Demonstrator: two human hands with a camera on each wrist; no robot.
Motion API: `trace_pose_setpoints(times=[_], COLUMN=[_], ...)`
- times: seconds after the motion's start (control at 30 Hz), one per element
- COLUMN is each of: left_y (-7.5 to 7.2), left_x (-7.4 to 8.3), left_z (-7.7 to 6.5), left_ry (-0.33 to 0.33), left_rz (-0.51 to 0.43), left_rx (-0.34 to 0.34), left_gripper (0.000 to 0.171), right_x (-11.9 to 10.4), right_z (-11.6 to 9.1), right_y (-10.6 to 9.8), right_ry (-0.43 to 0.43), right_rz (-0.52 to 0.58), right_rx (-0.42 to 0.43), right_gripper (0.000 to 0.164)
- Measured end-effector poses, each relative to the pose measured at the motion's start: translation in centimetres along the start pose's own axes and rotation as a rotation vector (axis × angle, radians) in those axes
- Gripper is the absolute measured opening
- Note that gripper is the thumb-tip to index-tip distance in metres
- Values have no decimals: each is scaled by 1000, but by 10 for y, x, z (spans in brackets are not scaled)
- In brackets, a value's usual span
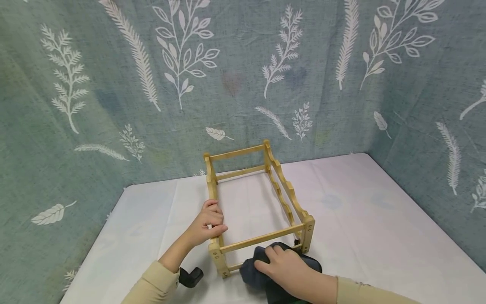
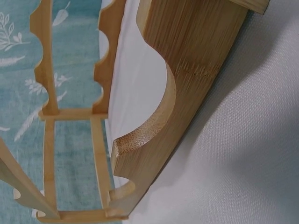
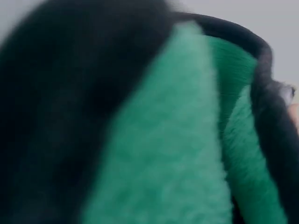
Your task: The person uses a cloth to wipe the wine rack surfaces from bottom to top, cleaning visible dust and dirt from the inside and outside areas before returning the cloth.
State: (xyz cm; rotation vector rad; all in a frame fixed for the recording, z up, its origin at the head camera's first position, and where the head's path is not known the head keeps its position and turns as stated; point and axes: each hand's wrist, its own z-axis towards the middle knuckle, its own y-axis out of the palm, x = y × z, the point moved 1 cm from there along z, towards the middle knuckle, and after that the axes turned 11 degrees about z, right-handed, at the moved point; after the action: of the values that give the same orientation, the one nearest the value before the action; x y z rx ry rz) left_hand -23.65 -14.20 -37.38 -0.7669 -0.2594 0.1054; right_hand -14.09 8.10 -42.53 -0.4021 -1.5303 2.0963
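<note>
A light wooden rack (image 1: pixel 262 239) with scalloped side rails stands on the white-covered table in the head view. My left hand (image 1: pixel 208 223) grips its left side rail near the front, thumb pointing inward. In the left wrist view a curved notch of the bamboo side panel (image 2: pixel 187 51) fills the middle. At the rack's front right corner, my right hand (image 1: pixel 284 267) holds a bunched dark navy cloth (image 1: pixel 253 270), which covers part of the lower front bar. The right wrist view shows the cloth's fuzzy green side (image 3: pixel 159 140) and dark edging up close.
White cloth (image 1: pixel 353 223) covers the table on both sides of the rack. Behind and beside it hangs a teal leaf-patterned curtain (image 1: pixel 239 84). A small black object (image 1: pixel 191 277) sticks out beside the left sleeve.
</note>
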Motion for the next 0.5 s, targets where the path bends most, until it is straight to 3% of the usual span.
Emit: trace_pose_setpoints(times=[0.3,0.5], left_y=[2,5], left_x=[-2,-9], left_z=[-1,-6], left_ry=[11,25], left_rz=[-14,-11], left_rx=[16,37], left_gripper=[38,40], right_x=[42,59], right_z=[-72,-98], right_y=[-13,-22], right_ry=[185,326], right_rz=[18,40], right_rx=[-57,-119], right_gripper=[40,47])
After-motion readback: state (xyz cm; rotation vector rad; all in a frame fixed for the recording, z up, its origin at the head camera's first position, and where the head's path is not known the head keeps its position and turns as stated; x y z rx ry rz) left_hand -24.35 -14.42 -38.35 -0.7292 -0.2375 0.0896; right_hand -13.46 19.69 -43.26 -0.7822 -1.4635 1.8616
